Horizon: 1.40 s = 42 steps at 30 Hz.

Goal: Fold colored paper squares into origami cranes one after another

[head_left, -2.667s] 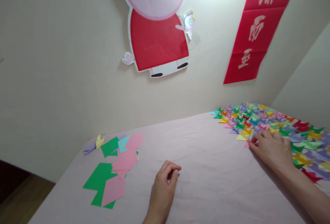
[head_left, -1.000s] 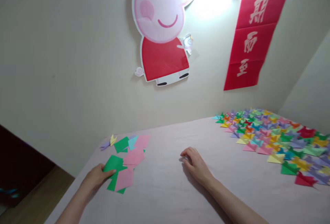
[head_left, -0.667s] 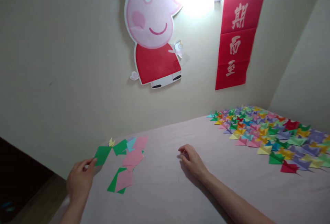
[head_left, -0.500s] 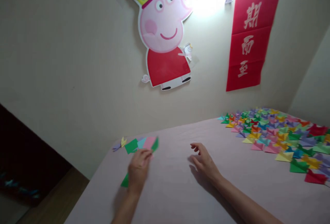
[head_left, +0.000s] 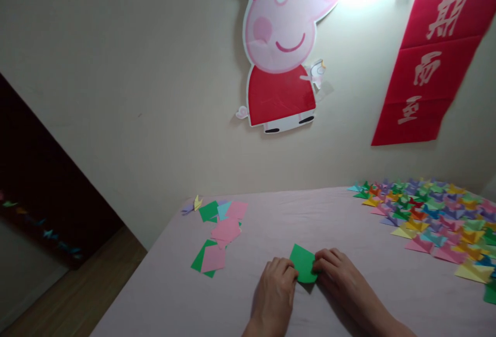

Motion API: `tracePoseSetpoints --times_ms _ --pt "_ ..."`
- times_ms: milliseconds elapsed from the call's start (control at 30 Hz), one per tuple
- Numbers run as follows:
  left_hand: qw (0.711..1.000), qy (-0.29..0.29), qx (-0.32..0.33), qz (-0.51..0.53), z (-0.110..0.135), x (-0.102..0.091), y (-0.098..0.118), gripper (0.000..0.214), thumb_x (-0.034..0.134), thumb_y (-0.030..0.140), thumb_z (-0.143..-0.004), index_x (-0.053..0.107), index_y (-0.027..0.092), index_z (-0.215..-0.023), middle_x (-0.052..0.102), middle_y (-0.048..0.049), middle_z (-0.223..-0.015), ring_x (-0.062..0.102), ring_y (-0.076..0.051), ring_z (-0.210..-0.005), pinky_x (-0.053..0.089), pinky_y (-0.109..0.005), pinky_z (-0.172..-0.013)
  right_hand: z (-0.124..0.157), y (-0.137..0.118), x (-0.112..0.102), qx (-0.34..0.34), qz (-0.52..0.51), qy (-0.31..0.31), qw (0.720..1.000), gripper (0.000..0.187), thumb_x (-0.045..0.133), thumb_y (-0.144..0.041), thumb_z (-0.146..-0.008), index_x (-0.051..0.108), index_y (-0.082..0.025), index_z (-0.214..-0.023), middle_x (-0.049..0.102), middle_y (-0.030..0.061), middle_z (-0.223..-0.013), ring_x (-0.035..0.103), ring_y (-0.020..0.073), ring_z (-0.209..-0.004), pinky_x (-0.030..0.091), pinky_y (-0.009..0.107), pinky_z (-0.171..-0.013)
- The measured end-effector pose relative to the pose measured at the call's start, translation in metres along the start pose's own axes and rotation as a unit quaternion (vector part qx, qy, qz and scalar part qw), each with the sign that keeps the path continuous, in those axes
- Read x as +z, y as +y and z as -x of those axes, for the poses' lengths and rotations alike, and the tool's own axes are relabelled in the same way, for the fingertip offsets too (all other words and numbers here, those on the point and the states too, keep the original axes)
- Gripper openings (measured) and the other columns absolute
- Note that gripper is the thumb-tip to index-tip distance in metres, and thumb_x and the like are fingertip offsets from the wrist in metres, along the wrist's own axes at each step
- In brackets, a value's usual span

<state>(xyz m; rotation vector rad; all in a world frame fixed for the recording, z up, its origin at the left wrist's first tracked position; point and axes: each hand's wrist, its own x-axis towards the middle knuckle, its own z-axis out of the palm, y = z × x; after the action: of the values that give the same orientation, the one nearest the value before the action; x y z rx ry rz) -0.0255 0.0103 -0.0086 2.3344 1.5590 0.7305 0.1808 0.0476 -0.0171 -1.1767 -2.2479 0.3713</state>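
A square of green paper is held between my two hands, just above the pink cloth. My left hand pinches its left edge, and my right hand grips the right edge. The near side of the sheet bends slightly and casts a shadow beneath. To the left lie loose paper squares: a pink sheet overlapping a green sheet, more pink sheets beyond, and a light blue piece farther back.
Rows of folded paper figures in many colours cover the right side of the surface. A yellow folded figure and a purple one stand at the far left corner. The wall behind carries a pig cutout and a red banner.
My left hand has come right from the loose sheets with green paper. My right hand, empty before, now grips that paper too. The view has shifted left.
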Motion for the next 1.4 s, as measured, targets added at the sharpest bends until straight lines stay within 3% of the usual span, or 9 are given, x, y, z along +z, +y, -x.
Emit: tracePoseSetpoints --times_ms 133,200,367,633,1067,1400 --pt "0.999 0.002 -0.041 0.001 0.005 0.003 -0.001 0.055 0.05 0.002 -0.084 0.047 0.017 -0.137 0.063 -0.0106 -0.12 0.057 -0.028 -0.108 0.044 -0.042 -0.096 -0.014 0.003 0.002 0.038 -0.016 -0.017 0.999 0.018 0.052 -0.021 -0.09 0.066 -0.025 -0.08 0.068 0.0032 -0.083 0.062 0.0214 -0.081 0.051 0.034 -0.075" --pt "0.999 0.008 -0.045 -0.005 0.006 0.005 -0.002 0.06 0.049 0.004 -0.084 0.04 0.016 -0.143 0.058 -0.0125 -0.128 0.053 -0.029 -0.115 0.041 -0.043 -0.101 -0.02 0.005 0.004 0.074 -0.019 -0.01 0.997 0.021 0.051 -0.027 -0.091 0.063 -0.024 -0.074 0.066 0.0032 -0.078 0.062 0.0207 -0.075 0.051 0.032 -0.071" --pt "0.999 0.0 -0.052 -0.011 0.005 0.007 -0.002 0.058 0.049 0.006 -0.083 0.045 0.023 -0.139 0.055 -0.009 -0.132 0.051 -0.029 -0.116 0.04 -0.043 -0.1 -0.033 0.003 0.01 0.125 -0.011 -0.012 0.992 0.019 0.052 -0.033 -0.088 0.061 -0.024 -0.074 0.068 0.0037 -0.076 0.062 0.022 -0.073 0.049 0.032 -0.067" --pt "0.998 -0.031 -0.043 -0.043 0.007 0.008 0.004 0.052 0.049 0.008 -0.084 0.05 0.025 -0.133 0.053 -0.009 -0.132 0.051 -0.03 -0.11 0.041 -0.043 -0.094 -0.043 0.003 0.02 0.134 -0.015 0.004 0.991 0.006 0.056 -0.027 -0.082 0.06 -0.024 -0.079 0.068 0.0039 -0.079 0.063 0.0233 -0.075 0.048 0.033 -0.067" --pt "0.997 -0.049 -0.022 -0.063 0.001 0.005 0.005 0.055 0.05 0.009 -0.084 0.047 0.025 -0.137 0.051 -0.0081 -0.137 0.049 -0.031 -0.112 0.042 -0.046 -0.096 -0.041 0.007 0.031 0.127 -0.021 0.028 0.991 0.017 0.045 -0.027 -0.088 0.061 -0.023 -0.084 0.069 0.0055 -0.08 0.062 0.0233 -0.076 0.044 0.035 -0.072" --pt "0.996 -0.041 -0.01 -0.072 0.001 0.01 -0.002 0.053 0.048 0.015 -0.09 0.042 0.027 -0.141 0.05 -0.0019 -0.139 0.046 -0.025 -0.114 0.043 -0.041 -0.101 -0.041 0.008 0.037 0.142 -0.001 0.04 0.989 0.02 0.043 -0.027 -0.088 0.061 -0.022 -0.083 0.069 0.0059 -0.08 0.06 0.0233 -0.076 0.041 0.033 -0.071"
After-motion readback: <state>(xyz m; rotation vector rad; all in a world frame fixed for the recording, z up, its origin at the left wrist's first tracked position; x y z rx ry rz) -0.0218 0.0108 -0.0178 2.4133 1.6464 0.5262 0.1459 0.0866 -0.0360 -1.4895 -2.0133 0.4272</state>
